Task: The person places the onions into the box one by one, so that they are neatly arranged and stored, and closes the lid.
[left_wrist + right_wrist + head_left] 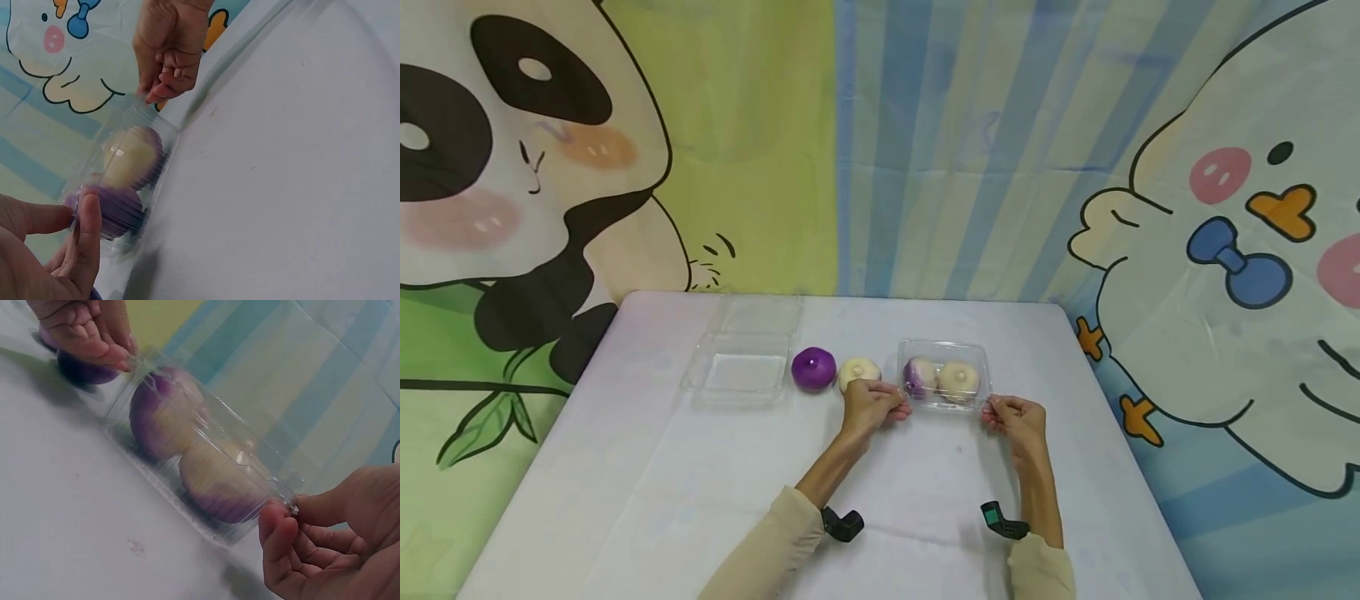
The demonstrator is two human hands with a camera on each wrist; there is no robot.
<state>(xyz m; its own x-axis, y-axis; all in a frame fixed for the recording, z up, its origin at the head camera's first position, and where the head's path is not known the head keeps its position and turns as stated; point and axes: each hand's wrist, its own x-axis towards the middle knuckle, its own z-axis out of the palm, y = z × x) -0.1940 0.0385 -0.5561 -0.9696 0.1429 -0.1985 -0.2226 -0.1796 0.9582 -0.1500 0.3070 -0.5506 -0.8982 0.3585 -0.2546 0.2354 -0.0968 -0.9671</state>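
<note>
A clear plastic clamshell box (pixel 946 403) sits on the table with its lid down. Two purple-and-white turnips (pixel 222 481) lie side by side inside it. The thumb and fingers of my left hand (pixel 870 406) pinch the box's left edge near the front. At the opposite end, my right hand (pixel 1018 419) pinches the rim of the same box between thumb and fingers, plainly seen in the right wrist view. Just beyond my left hand are a pale turnip (pixel 858 372), partly hidden by that hand, and a purple turnip (pixel 813 369).
A second clear clamshell box (pixel 745 375) lies opened out at the left, beside the purple turnip. The white-covered table (pixel 925 517) ends at the back against a printed cartoon curtain (pixel 925 150).
</note>
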